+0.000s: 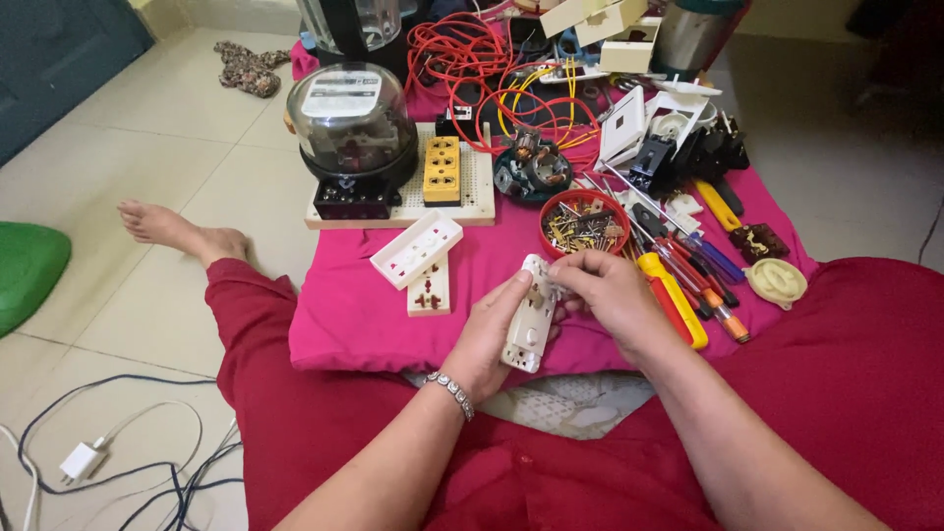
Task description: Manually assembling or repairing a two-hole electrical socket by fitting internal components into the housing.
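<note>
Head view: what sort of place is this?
Likely a home floor used for electrical repair: tiled floor, pink cloth spread with screwdrivers, an electricity meter, and a white socket in both hands.

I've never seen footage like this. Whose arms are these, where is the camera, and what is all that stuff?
There is no machine: a person sits on the floor with a camera on their head, looking down at their own hands. The left hand holds a white socket; the right hand pinches its top end. In front lies a pink cloth with another white socket part, a red bowl of small metal bits, screwdrivers, red wire and a glass-domed meter.
</note>
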